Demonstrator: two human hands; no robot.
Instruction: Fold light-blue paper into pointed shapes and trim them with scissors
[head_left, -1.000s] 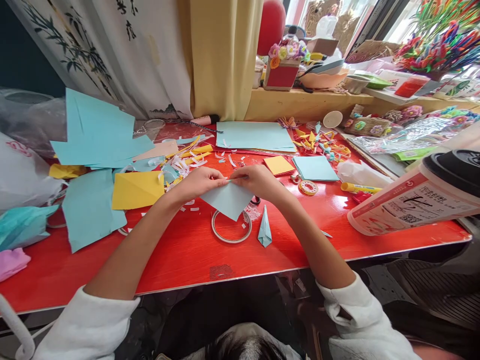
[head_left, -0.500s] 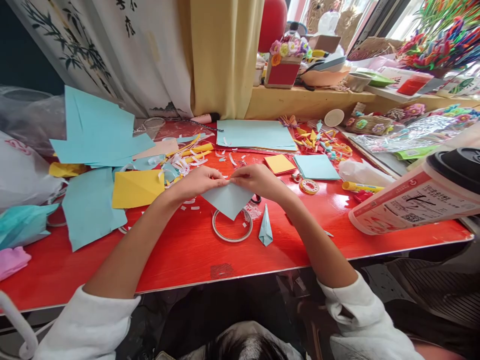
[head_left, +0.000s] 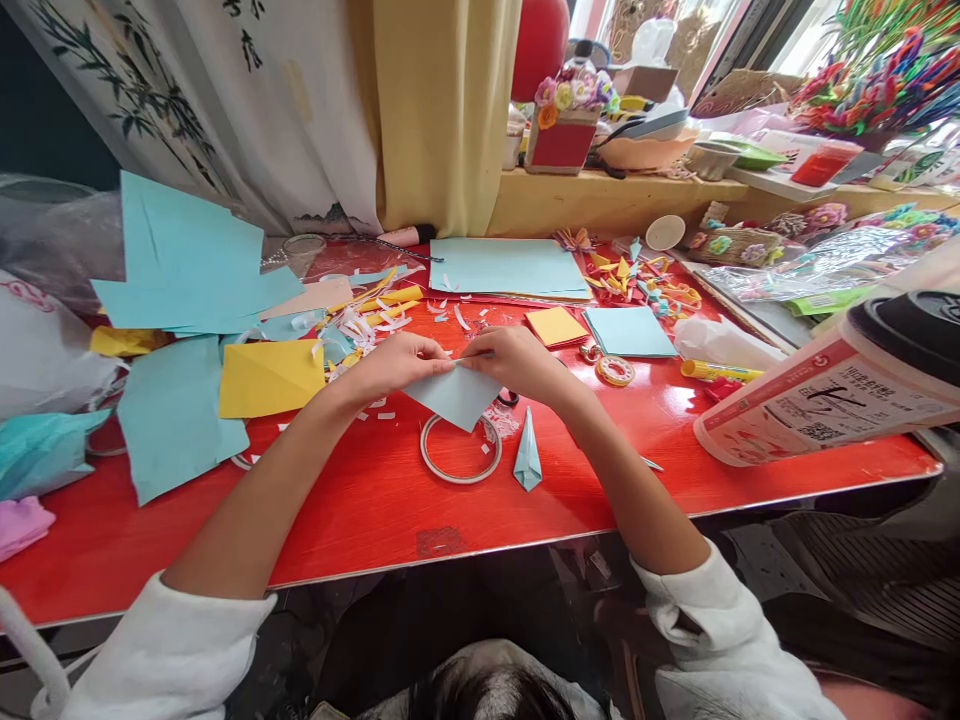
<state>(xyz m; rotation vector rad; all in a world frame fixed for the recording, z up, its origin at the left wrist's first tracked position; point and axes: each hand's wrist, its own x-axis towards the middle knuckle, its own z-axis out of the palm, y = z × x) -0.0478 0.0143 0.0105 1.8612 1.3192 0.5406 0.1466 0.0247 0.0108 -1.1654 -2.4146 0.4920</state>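
Note:
A light blue sheet of paper (head_left: 459, 398) hangs with one corner pointing down, held at its top edge by both hands. My left hand (head_left: 411, 362) pinches it from the left, and my right hand (head_left: 499, 356) pinches it from the right, the fingertips nearly meeting. Below the sheet a white tape ring (head_left: 461, 478) lies on the red table (head_left: 345, 520), partly covered by the paper. To the right of the ring is a folded, pointed blue paper piece (head_left: 528, 455).
Large blue sheets (head_left: 187, 260) and a yellow sheet (head_left: 271, 380) lie at left. Behind are a blue stack (head_left: 506, 268) and paper scraps (head_left: 382, 310). Small blue squares (head_left: 630, 332) and a yellow tape roll (head_left: 615, 370) sit at right, near a large cup (head_left: 810, 395).
The lower corner of the held sheet has risen slightly. Both hands keep their pinch, and the whole view has shifted a little.

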